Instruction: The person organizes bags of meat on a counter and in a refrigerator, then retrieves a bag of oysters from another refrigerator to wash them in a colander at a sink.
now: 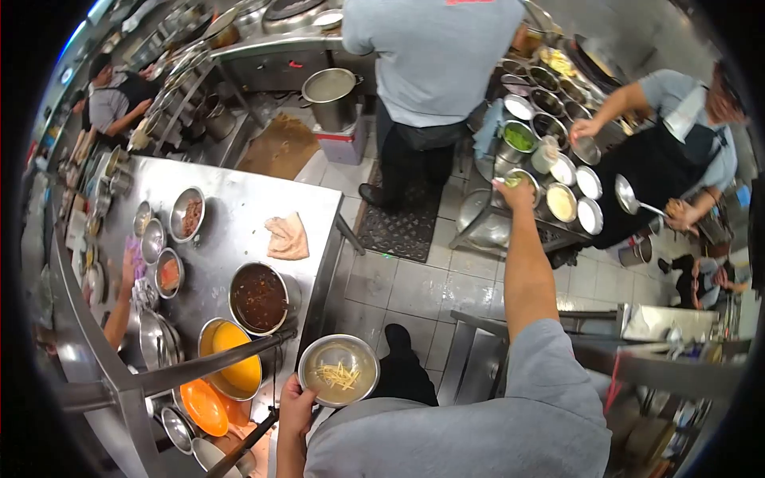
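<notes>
My left hand (297, 408) grips the rim of a round metal bowl (368, 350). Thin pale-yellow strips (338, 376) lie in the bottom of that bowl. My right arm stretches far forward, and my right hand (518, 193) is at a metal container (535, 185) on the stand to the right. Its fingers are bent at pale greenish bits in the container; what they hold is too small to make out. Behind it stands a pot of chopped greens (519, 137). White-topped tubs (562, 203) and a clear plastic container (545, 155) sit close by.
A steel table (231, 191) on the left bears a pot of dark sauce (259, 296), a pot of yellow liquid (231, 362), an orange bowl (204, 405) and a cloth (287, 237). One person (442, 60) stands ahead; another at right holds a ladle (629, 195). A metal rail (215, 365) crosses at left.
</notes>
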`<state>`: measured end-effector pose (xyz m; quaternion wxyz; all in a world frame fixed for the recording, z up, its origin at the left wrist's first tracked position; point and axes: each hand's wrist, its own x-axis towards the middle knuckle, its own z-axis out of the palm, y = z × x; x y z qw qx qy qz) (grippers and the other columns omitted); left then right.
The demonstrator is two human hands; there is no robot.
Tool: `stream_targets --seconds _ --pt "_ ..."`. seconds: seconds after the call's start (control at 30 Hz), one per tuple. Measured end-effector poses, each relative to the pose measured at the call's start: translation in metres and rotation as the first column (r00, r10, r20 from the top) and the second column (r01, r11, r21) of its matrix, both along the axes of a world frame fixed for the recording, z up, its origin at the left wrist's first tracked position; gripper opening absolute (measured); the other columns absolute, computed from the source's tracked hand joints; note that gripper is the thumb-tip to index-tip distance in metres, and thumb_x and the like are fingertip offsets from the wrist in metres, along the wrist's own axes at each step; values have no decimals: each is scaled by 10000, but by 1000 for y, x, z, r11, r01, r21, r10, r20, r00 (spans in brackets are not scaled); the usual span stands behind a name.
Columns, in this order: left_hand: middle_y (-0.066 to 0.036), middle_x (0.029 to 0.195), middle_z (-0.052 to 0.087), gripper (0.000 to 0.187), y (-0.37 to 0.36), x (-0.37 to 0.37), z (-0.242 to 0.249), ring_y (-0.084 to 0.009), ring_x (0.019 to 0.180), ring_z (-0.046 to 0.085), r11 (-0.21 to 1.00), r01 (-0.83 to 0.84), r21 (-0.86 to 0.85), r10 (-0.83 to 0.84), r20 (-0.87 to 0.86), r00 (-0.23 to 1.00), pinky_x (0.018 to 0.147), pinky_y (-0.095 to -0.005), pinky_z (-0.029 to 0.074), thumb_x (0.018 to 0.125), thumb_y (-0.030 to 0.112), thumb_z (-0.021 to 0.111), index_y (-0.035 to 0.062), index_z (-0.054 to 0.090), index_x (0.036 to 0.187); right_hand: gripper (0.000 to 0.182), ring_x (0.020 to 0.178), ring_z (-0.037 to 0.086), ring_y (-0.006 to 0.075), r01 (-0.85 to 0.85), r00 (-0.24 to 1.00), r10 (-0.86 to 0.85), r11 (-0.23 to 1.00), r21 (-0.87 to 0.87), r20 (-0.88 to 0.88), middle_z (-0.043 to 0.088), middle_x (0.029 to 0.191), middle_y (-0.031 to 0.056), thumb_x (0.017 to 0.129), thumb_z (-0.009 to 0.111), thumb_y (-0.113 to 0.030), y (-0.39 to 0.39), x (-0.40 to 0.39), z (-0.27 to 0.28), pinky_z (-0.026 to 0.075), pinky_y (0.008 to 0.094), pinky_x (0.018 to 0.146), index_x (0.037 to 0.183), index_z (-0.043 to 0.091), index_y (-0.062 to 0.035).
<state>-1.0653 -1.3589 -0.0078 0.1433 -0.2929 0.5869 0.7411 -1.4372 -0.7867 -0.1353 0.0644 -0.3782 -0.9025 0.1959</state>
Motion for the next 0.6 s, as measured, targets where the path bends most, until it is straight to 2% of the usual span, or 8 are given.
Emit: stream_targets --seconds 0.07,0.1,0.13,0.2,0.27,0.3,0.43,0.6 --pt "-38 922 651 150 3 -2 -8 -96 810 599 998 -62 -33 62 2 998 737 -244 485 828 -33 615 48 570 947 1095 1296 427 461 -71 983 70 997 2 169 398 1458 231 607 724 -755 -6 -14 6 381 529 1053 1435 403 -116" --pt "-52 957 658 204 -1 1 -17 -126 838 622 998 -61 -31 61 -2 998 762 -276 509 819 -31 615 43 581 1007 918 1258 466 452 -88 969 67 993 76 236 475 1383 209 695 694 -703 -16 -14 10 403 529 1023 1376 471 -130" --pt "-65 992 664 266 -3 2 -20 -156 866 644 998 -57 -27 57 -6 998 786 -308 532 810 -30 614 37 591 1067 918 1258 466 452 -109 967 89 992 70 240 475 1383 209 695 694 -703 -22 -14 7 403 529 1023 1376 471 -130" --pt "-65 973 661 259 6 -6 -13 -154 851 643 994 -108 -23 108 0 994 755 -302 536 813 -23 619 41 586 1062 662 1135 557 429 -178 975 141 959 221 171 552 1245 195 791 667 -598 -24 -15 3 456 540 930 1229 566 -112" --pt "-22 909 650 141 15 -15 0 -86 777 591 985 -168 -27 169 43 985 695 -229 479 834 -24 632 54 582 941 571 1089 578 427 -234 969 211 951 201 130 573 1189 206 831 631 -568 -20 -15 -4 474 534 892 1167 586 -109" --pt "-15 901 650 145 19 -19 3 -77 755 588 982 -189 -28 190 27 982 661 -219 470 835 -15 637 58 589 951 493 1043 600 426 -272 962 260 945 182 88 595 1132 218 870 595 -538 -18 -15 -7 492 527 855 1106 607 -106" --pt "-21 915 651 146 23 -22 4 -89 772 595 980 -191 -54 191 5 981 684 -227 481 836 -3 637 49 591 965 519 978 627 400 -272 961 274 933 237 24 615 1062 200 889 541 -583 -22 -15 -7 512 498 800 1002 641 -87" --pt "-26 914 644 134 22 -11 1 -94 788 598 977 -207 -44 207 14 978 707 -240 495 839 7 641 51 582 951 529 948 634 399 -278 959 283 926 255 19 636 1005 187 903 514 -592 -26 -10 2 507 505 785 998 647 -89"
